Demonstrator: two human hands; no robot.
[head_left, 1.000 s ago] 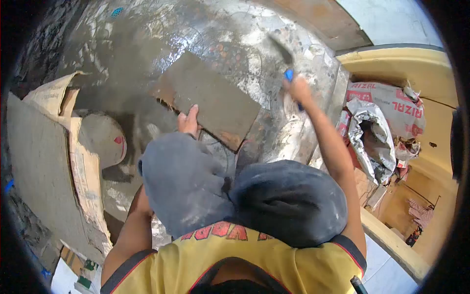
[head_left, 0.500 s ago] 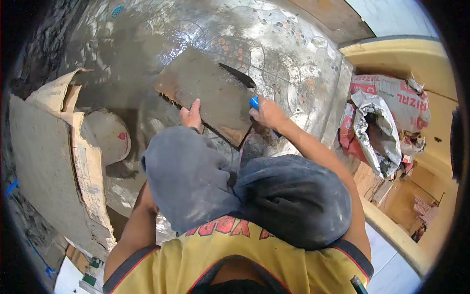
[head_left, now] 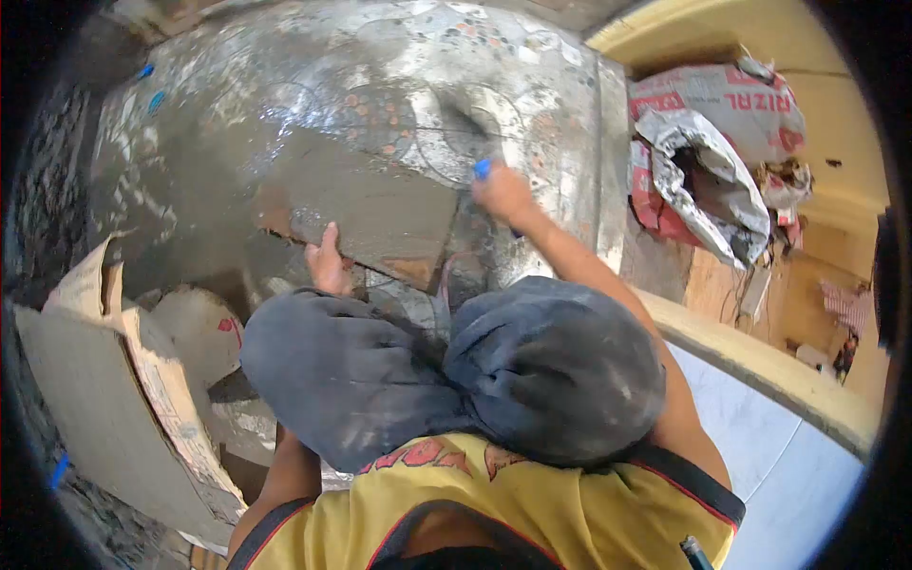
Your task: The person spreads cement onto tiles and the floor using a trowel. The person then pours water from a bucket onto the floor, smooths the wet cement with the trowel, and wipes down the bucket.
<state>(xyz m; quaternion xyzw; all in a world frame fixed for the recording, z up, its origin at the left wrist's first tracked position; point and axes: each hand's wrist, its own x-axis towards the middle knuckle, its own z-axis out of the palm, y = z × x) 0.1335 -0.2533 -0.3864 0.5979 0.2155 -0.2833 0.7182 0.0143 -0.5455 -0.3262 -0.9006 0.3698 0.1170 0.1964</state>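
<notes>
My right hand is closed around the blue handle of a trowel. The dark blade, smeared by motion, points away from me beyond the tile's right end. A tile spread with wet grey mortar lies in front of my knees, with a bare brown patch at its near right corner. My left hand grips its near edge, thumb on top and the other fingers hidden underneath. Whether the tile rests on the floor or is held above it, I cannot tell.
Wet cement smears the patterned pebble floor. On my left a mortar-coated board leans beside torn cardboard and a round pale container. At right, cement bags stand past a raised ledge.
The trowel blade has swung off the tile's far right edge and now points farther away. My left hand stays on the tile. The whole view has shifted a little.
</notes>
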